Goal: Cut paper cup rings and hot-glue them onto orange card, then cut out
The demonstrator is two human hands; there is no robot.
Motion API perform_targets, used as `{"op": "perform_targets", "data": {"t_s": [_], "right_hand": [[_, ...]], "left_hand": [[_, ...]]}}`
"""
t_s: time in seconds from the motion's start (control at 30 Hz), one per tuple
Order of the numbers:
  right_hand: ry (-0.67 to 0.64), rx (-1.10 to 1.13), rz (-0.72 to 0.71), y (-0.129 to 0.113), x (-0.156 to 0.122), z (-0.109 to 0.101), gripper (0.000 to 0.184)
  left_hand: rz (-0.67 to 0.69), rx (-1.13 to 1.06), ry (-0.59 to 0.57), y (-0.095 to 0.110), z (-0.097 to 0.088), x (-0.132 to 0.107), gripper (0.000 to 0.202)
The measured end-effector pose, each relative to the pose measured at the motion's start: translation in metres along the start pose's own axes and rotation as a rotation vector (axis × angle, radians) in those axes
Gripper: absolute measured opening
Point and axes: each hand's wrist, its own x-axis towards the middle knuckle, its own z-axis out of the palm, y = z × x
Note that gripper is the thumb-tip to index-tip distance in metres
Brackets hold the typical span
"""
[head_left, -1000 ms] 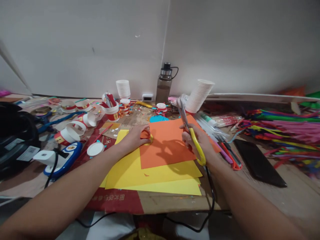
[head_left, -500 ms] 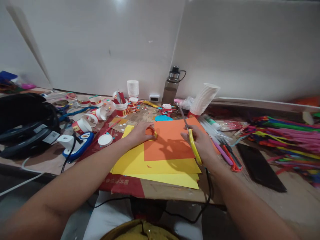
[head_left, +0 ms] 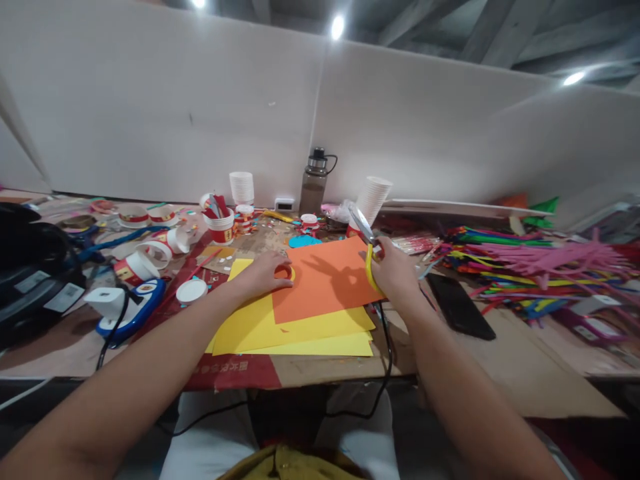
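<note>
My right hand [head_left: 396, 275] is closed round yellow-handled scissors [head_left: 366, 245], whose blades point up and away over the far right corner of an orange paper sheet [head_left: 325, 280]. The orange sheet lies on several yellow sheets [head_left: 280, 330]. My left hand [head_left: 260, 275] rests at the orange sheet's left edge, its fingers curled on a small orange and yellow paper ring [head_left: 285, 273].
Cut paper cups [head_left: 150, 253] and a red-banded cup of tools [head_left: 220, 227] crowd the left. A bottle [head_left: 313, 181] and cup stacks [head_left: 373, 199] stand by the wall. A black phone [head_left: 457, 307] and a heap of coloured pipe cleaners [head_left: 540, 263] lie on the right. A black bag [head_left: 30, 267] sits far left.
The camera has tilted up, so the ceiling lights show. My right hand with the scissors has moved further toward the orange sheet's far corner. My left hand stays on the ring.
</note>
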Motion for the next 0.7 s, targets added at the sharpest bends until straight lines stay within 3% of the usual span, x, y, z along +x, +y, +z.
{"op": "perform_targets", "data": {"t_s": [0.07, 0.23, 0.33, 0.5, 0.7], "right_hand": [[-0.001, -0.115, 0.051, 0.008, 0.007, -0.005, 0.038], [-0.192, -0.22, 0.151, 0.023, 0.012, -0.003, 0.037], [-0.227, -0.207, 0.131, 0.026, 0.011, 0.004, 0.033], [-0.22, -0.128, 0.074, 0.022, 0.011, 0.007, 0.036], [-0.27, -0.002, 0.007, 0.01, 0.011, -0.007, 0.036]], "left_hand": [[0.013, -0.014, -0.008, -0.001, -0.001, 0.001, 0.039], [-0.014, -0.06, -0.005, -0.003, -0.002, 0.001, 0.039], [-0.019, -0.099, 0.011, -0.004, -0.002, 0.001, 0.044], [-0.053, -0.221, 0.052, -0.008, -0.003, 0.001, 0.035], [-0.223, -0.615, 0.163, 0.002, -0.005, 0.0, 0.037]]}}
